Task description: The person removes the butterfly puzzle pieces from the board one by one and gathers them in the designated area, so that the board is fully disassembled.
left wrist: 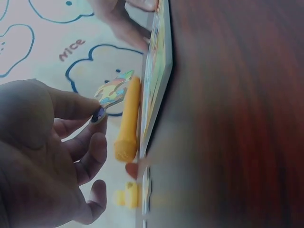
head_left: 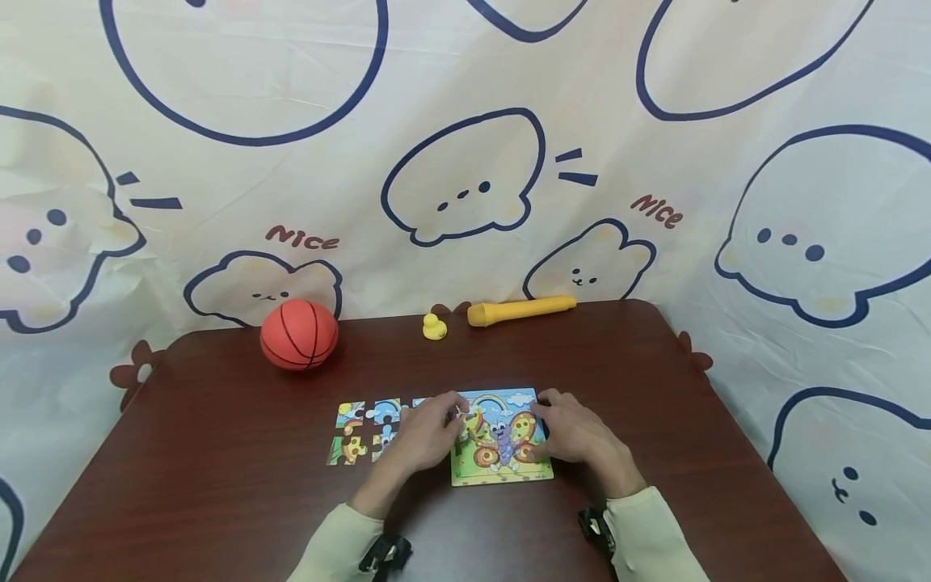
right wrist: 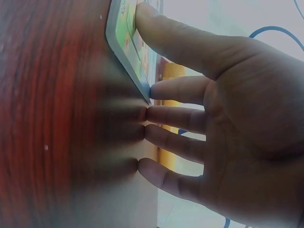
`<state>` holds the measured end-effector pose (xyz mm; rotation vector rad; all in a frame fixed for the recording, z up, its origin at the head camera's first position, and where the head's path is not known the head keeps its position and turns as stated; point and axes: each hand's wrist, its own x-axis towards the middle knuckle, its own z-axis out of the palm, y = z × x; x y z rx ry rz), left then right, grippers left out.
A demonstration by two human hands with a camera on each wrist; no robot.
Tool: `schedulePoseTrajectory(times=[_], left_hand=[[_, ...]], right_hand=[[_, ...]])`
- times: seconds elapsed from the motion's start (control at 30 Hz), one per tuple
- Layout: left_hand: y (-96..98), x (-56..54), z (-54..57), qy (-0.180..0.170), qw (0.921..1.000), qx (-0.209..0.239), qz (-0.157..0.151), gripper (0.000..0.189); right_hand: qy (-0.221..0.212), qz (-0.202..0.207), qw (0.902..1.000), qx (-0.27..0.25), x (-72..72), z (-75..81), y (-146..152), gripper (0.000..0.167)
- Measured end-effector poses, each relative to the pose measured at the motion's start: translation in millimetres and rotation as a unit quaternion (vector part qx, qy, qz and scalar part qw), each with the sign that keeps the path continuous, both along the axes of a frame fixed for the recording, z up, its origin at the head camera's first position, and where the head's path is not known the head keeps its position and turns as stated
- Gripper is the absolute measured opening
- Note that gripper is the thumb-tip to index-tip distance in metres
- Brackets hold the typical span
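The dark brown counter (head_left: 218, 501) fills the lower frame, with the butterfly board (head_left: 502, 478) lying flat just below centre. At the board's left, the left hand (head_left: 429, 432) half curls, thumb and fingertip pinching at least one puzzle piece (left wrist: 111, 93). At its right, the right hand (head_left: 578, 428) spreads wide, thumb on the board, gripping nothing. The red ball (head_left: 299, 334) sits left of centre, the yellow microphone (head_left: 524, 309) behind the board, loose pieces (head_left: 351, 414) left of it, the duck (head_left: 434, 327) mid-frame.
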<state>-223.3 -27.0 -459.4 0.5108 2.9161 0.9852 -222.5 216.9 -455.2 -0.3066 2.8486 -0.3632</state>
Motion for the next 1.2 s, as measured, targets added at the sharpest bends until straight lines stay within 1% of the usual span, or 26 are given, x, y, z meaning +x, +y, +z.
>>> schedulePoseTrajectory(times=[0.07,0.33,0.47,0.7,0.93,1.07,1.2], left_hand=[[-7.6,0.0,-0.3,-0.007,1.0000,-0.003,0.003,0.009],[-38.3,2.4,-0.8,-0.064,0.9977,-0.016,0.015,0.009],[-48.6,4.2,-2.4,-0.076,0.9966,-0.030,0.015,0.009],[-58.5,6.3,-1.5,-0.080,0.9949,-0.060,0.015,0.011],[-61.9,6.1,-5.6,-0.065,0.9942,-0.081,0.029,0.015],[-62.1,4.8,-7.8,-0.066,0.9935,-0.083,0.042,0.017],[-59.8,3.9,-6.9,-0.065,0.9934,-0.077,0.054,0.019]], right_hand=[[0.001,0.002,1.0000,-0.002,0.5,0.3,0.1,0.078],[0.003,0.016,0.9999,0.004,0.4,1.6,1.3,0.078],[0.002,0.015,0.9999,0.005,0.0,2.1,1.5,0.079],[-0.007,0.008,0.9999,0.001,1.7,-0.3,1.6,0.078],[-0.009,0.001,1.0000,-0.002,2.8,-1.0,1.6,0.079],[-0.007,-0.001,1.0000,-0.002,3.4,0.2,2.3,0.078],[-0.003,-0.001,1.0000,-0.002,4.0,0.3,3.6,0.077]])
